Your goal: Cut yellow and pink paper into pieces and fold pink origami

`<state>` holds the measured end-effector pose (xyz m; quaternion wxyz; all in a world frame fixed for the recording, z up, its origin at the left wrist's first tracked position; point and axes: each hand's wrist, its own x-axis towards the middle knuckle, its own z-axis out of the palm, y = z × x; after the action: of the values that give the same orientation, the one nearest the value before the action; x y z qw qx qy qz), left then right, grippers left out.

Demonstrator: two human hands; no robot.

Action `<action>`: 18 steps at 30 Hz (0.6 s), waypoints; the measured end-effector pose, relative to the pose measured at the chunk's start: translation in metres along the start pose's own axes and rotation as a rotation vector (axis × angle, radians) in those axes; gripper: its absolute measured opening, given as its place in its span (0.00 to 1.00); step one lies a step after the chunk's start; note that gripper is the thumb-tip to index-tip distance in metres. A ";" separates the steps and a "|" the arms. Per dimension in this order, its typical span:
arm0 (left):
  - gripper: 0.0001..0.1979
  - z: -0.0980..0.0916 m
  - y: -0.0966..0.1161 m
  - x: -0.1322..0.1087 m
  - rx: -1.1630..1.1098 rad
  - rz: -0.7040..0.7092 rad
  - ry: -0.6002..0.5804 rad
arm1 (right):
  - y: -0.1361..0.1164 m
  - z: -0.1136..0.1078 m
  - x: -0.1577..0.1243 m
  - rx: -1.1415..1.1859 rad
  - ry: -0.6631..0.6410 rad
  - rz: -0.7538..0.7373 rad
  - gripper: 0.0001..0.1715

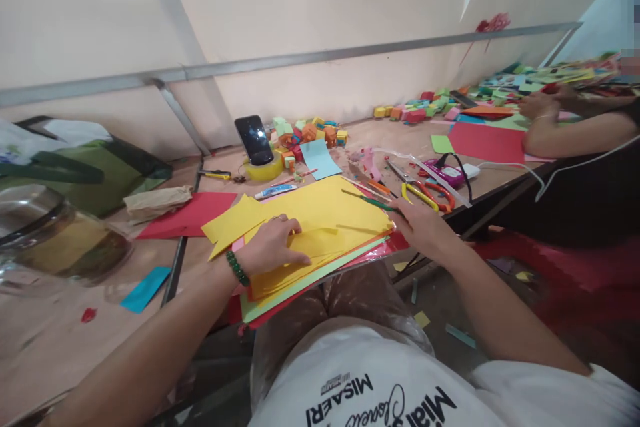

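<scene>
So, left hand [273,247]: fingers flat and spread, pressing on the paper stack [325,220], gripping nothing.
Right hand [425,227]: at paper stack's right edge, grip unclear.
Paper stack: yellow, on table [380,133] edge, overhanging lap.
Nearby: scissors [430,195], phone [255,140].

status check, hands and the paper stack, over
Left hand flat on yellow paper stack. Right hand at stack's right edge, beside green stick, grip unclear. Scissors just beyond.
</scene>
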<state>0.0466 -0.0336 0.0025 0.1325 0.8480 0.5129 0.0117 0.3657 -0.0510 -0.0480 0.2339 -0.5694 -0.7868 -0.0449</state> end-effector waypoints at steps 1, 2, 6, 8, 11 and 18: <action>0.27 0.002 -0.001 0.000 -0.009 0.005 0.003 | -0.003 -0.003 -0.005 0.036 -0.005 -0.002 0.18; 0.27 0.004 -0.002 0.000 -0.019 0.014 0.001 | -0.006 -0.006 -0.010 0.062 -0.013 -0.011 0.20; 0.20 0.011 -0.005 -0.002 -0.094 0.070 0.037 | -0.022 -0.007 -0.022 0.094 -0.046 -0.027 0.21; 0.16 0.013 -0.006 -0.002 -0.151 0.103 0.080 | -0.028 -0.004 -0.024 0.106 -0.062 -0.028 0.20; 0.15 0.017 -0.008 -0.003 -0.186 0.123 0.108 | -0.034 -0.002 -0.026 0.139 -0.074 -0.040 0.17; 0.25 0.027 0.001 -0.006 -0.012 0.130 0.207 | -0.034 -0.010 -0.028 0.265 -0.129 -0.095 0.11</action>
<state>0.0490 -0.0456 -0.0226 0.0830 0.8731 0.4675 0.1107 0.3446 -0.0908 -0.0437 0.2536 -0.4974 -0.8252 0.0852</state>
